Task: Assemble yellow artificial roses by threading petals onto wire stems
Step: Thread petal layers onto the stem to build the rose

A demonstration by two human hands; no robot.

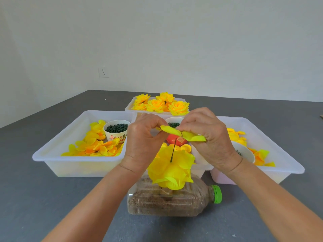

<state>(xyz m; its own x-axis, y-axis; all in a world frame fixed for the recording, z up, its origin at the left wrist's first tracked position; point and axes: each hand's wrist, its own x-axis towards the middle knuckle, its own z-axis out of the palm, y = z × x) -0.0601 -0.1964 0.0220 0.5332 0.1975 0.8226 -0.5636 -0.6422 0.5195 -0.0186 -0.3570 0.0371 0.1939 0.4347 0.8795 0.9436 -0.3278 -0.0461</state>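
We are pinching petal (pixel 181 134) with left hand (pixel 142 142) and right hand (pixel 208 137), fingers curled; stem (pixel 173 151) poking up through half-built rose (pixel 172 169) at six o'clock, atop bottle (pixel 173 200).

Bottle (pixel 173 199) lies on its side on the desk (pixel 52 206) right in front of you, part-built flower (pixel 172 169) on top of it. Left tray (pixel 78 161) holds petals (pixel 94 144) and a cup (pixel 116 131). Right tray (pixel 272 154) mirrors it. Finished roses (pixel 162 103) sit in the far tray (pixel 129 107) behind.
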